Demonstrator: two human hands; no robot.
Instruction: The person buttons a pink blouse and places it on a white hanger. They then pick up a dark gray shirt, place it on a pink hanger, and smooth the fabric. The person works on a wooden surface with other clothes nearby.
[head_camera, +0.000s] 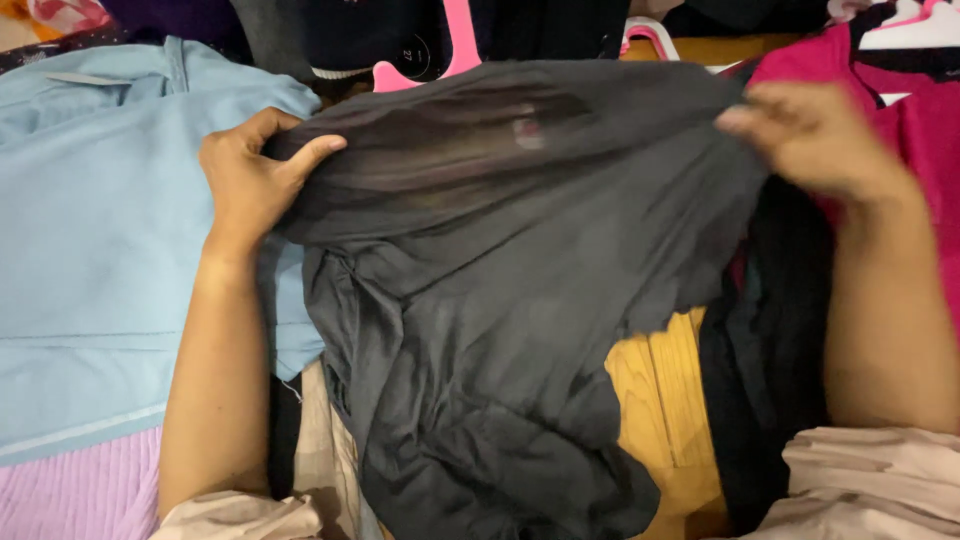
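1. The left hand (250, 170) is closed on the left end of a thin dark grey garment (500, 300), the thumb lying over the cloth and the fingers curled under its bunched edge.
2. The right hand (815, 135) is blurred; it is seen gripping the garment's right end, fingers pinched on the upper edge.
3. The garment is held stretched between the two hands, its upper band pulled taut and sheer, while the rest hangs in loose folds toward the lower edge of the view.
4. A light blue garment (100, 230) is spread under and beside the left forearm, with a lilac ribbed cloth (70, 490) below it.
5. A magenta garment (920, 140) lies behind the right hand.
6. A yellow wooden surface (665, 400) is seen under the hanging cloth, and a pink hanger (455, 50) lies above it.
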